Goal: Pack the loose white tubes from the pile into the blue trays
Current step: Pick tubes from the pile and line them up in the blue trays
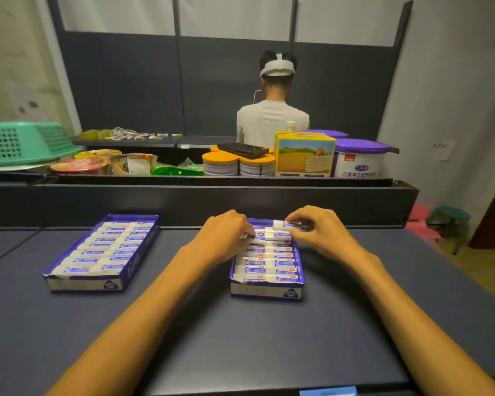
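The left tray (100, 252) on the desk (183, 324) looks full. The left hand (223, 238) pinches a tube (253, 238) in the right tray (266, 290), maybe to make room. The right hand (323, 235) holds another tube (283, 224) above the back row.

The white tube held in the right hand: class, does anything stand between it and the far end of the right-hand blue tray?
Nothing visible does. The right hand pinches the white tube directly over the far end of the right blue tray; the left hand rests on packed tubes beside it.
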The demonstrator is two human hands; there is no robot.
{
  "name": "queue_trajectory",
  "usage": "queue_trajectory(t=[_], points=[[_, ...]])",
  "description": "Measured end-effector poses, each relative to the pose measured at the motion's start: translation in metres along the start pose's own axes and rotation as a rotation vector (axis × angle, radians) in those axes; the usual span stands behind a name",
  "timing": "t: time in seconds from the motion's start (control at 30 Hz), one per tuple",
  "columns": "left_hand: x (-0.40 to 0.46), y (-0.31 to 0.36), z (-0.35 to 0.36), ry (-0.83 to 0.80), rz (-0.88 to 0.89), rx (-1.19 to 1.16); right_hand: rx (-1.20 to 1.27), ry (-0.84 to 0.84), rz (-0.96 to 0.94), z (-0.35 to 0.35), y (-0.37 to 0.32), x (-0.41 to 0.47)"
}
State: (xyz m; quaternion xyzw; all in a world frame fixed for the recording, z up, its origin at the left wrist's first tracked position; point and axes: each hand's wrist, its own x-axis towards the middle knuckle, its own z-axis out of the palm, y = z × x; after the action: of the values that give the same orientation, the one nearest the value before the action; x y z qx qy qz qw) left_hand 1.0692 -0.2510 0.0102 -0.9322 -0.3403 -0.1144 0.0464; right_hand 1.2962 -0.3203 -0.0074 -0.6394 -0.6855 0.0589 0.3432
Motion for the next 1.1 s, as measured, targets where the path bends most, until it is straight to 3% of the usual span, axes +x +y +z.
queue_trajectory(t=[0.53,1.1], points=[[0.008,-0.003,0.006,-0.014,0.052,0.140,-0.092,-0.061,0.020,0.002,-0.007,-0.001],[0.001,-0.005,0.002,0.069,-0.055,-0.089,-0.374,-0.248,0.036,0.005,-0.027,0.006]])
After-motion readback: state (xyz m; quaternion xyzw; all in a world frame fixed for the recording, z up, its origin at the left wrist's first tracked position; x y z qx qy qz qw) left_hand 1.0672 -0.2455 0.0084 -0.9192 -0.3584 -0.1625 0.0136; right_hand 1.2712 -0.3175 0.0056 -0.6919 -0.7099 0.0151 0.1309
